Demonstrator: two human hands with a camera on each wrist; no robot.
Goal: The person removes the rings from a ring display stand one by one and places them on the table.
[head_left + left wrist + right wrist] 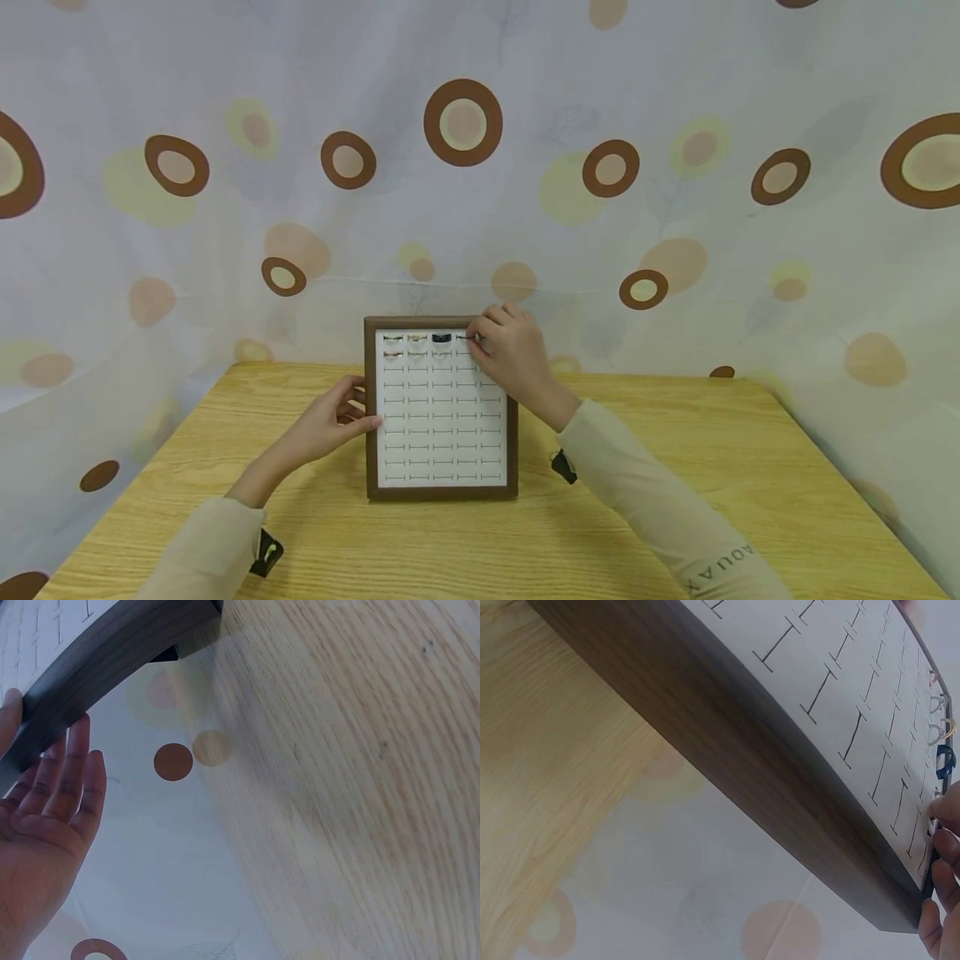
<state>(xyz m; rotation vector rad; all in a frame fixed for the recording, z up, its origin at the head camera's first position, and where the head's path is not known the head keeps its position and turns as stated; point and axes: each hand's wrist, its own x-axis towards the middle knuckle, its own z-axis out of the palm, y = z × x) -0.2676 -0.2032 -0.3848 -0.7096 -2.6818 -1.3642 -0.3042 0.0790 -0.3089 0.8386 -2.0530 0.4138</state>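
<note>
A ring display board (pixel 442 425) with a brown wooden frame and a white slotted face stands upright on the table. My left hand (pixel 333 423) steadies its left side, thumb on the front of the frame (pixel 112 660) and the other fingers behind. At the top right, my right hand (pixel 519 354) pinches a small ring at the fourth slot of the top row; the fingers mostly hide it. A wide dark ring (pixel 442 338) sits just left of it, beside a gold-toned ring (pixel 417 338) and another ring (pixel 392 338). Several thin rings (pixel 393 355) fill the start of the second row.
The light wooden table (pixel 660 483) spreads out around the board. Behind it hangs a pale curtain (pixel 480 217) with brown and yellow circles. Dark straps (pixel 266 552) hang at both sleeve cuffs.
</note>
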